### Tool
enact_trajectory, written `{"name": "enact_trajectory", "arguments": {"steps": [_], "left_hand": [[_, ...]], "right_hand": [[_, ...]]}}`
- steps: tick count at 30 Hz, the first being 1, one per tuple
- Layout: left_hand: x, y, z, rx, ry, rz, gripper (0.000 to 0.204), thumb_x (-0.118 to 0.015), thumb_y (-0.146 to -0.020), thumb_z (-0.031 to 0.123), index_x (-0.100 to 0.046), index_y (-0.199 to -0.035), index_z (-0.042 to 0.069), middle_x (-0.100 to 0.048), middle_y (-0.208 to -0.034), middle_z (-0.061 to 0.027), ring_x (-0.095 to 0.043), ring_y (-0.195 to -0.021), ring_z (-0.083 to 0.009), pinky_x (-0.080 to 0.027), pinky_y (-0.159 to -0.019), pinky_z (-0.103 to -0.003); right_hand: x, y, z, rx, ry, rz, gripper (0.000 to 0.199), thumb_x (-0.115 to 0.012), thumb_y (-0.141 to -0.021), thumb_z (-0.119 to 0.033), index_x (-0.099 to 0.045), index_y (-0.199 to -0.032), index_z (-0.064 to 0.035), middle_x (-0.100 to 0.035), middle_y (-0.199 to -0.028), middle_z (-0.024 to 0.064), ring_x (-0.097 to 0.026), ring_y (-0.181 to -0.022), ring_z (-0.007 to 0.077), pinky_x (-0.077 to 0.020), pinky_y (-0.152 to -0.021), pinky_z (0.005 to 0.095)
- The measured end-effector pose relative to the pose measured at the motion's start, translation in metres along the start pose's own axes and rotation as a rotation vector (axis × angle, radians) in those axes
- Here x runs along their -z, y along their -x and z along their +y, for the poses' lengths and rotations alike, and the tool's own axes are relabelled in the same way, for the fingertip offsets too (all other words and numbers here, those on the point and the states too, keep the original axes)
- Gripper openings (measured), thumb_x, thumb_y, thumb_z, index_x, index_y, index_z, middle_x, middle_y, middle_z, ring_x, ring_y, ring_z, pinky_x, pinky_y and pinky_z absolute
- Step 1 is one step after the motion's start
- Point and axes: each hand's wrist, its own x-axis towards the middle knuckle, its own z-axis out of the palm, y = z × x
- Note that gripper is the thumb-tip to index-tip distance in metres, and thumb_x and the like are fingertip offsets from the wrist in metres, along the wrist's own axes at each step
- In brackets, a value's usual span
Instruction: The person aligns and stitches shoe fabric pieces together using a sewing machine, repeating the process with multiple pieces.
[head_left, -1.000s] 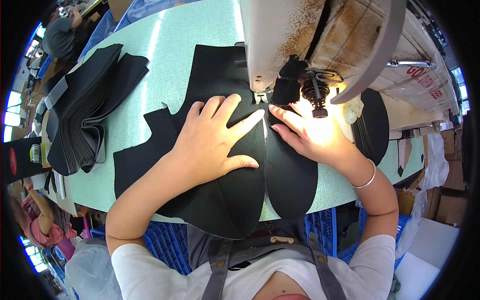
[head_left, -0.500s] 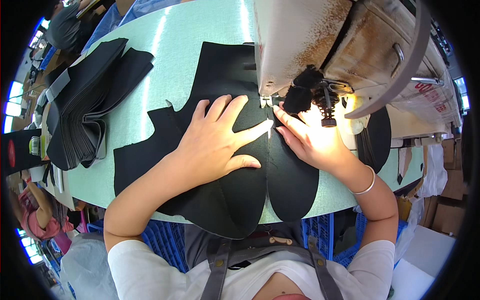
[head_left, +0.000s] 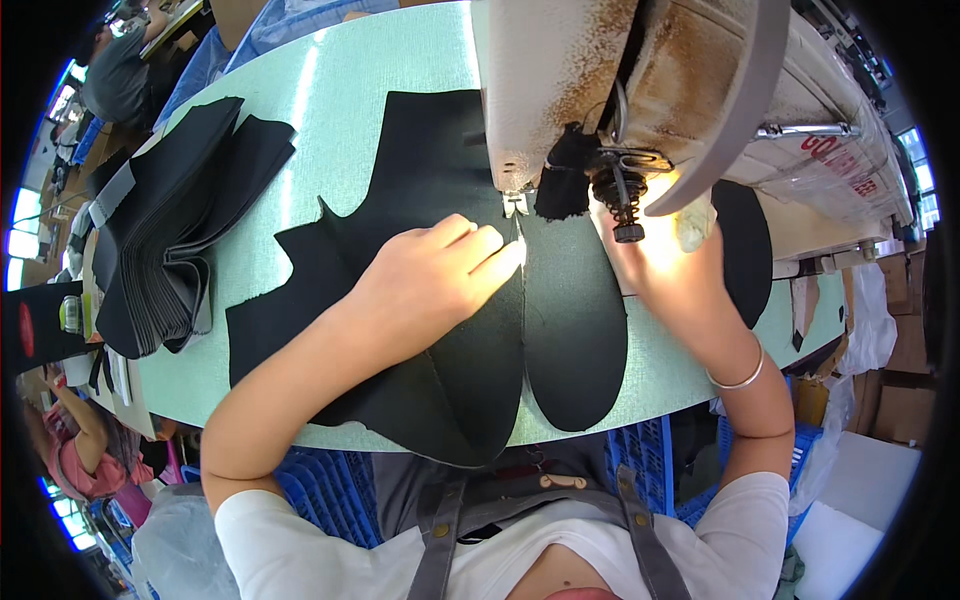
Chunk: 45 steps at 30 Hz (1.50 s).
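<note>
From where I stand, a sewing machine (head_left: 550,80) rises over a pale green table (head_left: 330,110). A large black panel (head_left: 475,370) lies under the machine's presser foot (head_left: 515,203), and its rounded lower edge reaches past the table rim nearest the person. Left of the machine, bare tabletop stretches between the panel and a folded stack of black pieces (head_left: 165,240). Right of the machine's foot, room is tighter, with a black rounded piece (head_left: 742,255) just beyond the hand.

In front of the machine's foot, the left hand (head_left: 440,275) rests on the panel, fingers curled — whether they pinch it, I cannot tell. The right hand (head_left: 655,260), partly hidden and washed by glare, is right of the foot; its grip cannot be told.

Half a second earlier, the left hand is flat and spread, and the right fingertips touch the panel beside the machine's foot.
</note>
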Motion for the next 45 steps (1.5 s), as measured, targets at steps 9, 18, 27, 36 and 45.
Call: {"name": "enact_trajectory", "arguments": {"steps": [9, 18, 27, 36, 45], "left_hand": [[-0.018, -0.020, -0.004, -0.190, -0.298, 0.112, 0.029, -0.067, -0.073, 0.015, -0.068, -0.101, 0.008, -0.056, -0.082, 0.0001, -0.055, -0.070, -0.0126, -0.046, -0.056, -0.025], [-0.021, -0.015, -0.011, 0.495, 0.753, 0.523, 0.006, -0.061, -0.089, 0.003, -0.062, -0.090, -0.003, -0.064, -0.076, -0.0067, -0.057, -0.062, -0.0130, -0.045, -0.060, -0.025], [-0.019, -0.014, -0.005, 0.581, 0.929, 0.321, 0.011, -0.055, -0.096, 0.007, -0.060, -0.094, -0.003, -0.068, -0.086, -0.0067, -0.063, -0.083, -0.0107, -0.050, -0.080, -0.024], [-0.024, -0.015, -0.003, 0.564, 0.912, 0.458, 0.005, -0.058, -0.091, 0.000, -0.061, -0.090, -0.004, -0.069, -0.078, -0.0111, -0.065, -0.068, -0.0153, -0.049, -0.064, -0.026], [0.047, 0.000, 0.003, 0.307, 0.537, -0.268, 0.033, -0.077, -0.078, 0.030, -0.067, -0.087, 0.000, -0.066, -0.094, -0.0139, -0.064, -0.086, -0.0282, -0.049, -0.074, -0.036]], "right_hand": [[-0.004, -0.014, 0.067, -0.025, 0.050, -0.048, 0.031, -0.061, -0.076, 0.000, -0.057, -0.107, 0.0044, -0.062, -0.105, 0.0229, -0.059, -0.096, 0.0451, -0.0487, -0.082, 0.0501], [0.019, 0.005, 0.041, -0.092, -0.015, -0.135, 0.017, -0.053, -0.084, 0.000, -0.057, -0.099, 0.0051, -0.060, -0.093, 0.0187, -0.060, -0.085, 0.0334, -0.0491, -0.076, 0.0421], [0.004, 0.005, -0.017, 0.093, -0.163, -0.273, 0.027, -0.065, -0.090, -0.014, -0.056, -0.109, 0.0016, -0.060, -0.078, 0.0092, -0.059, -0.073, 0.0179, -0.0479, -0.068, 0.0295], [-0.031, -0.007, -0.029, 0.338, 0.000, -0.032, 0.026, -0.073, -0.084, -0.022, -0.066, -0.100, -0.0025, -0.066, -0.078, 0.0105, -0.064, -0.066, 0.0230, -0.0499, -0.059, 0.0316], [0.020, -0.004, 0.019, 0.119, 0.255, -0.113, 0.030, -0.068, -0.083, -0.017, -0.064, -0.108, 0.0005, -0.060, -0.112, 0.0212, -0.059, -0.100, 0.0347, -0.0464, -0.089, 0.0446]]}}
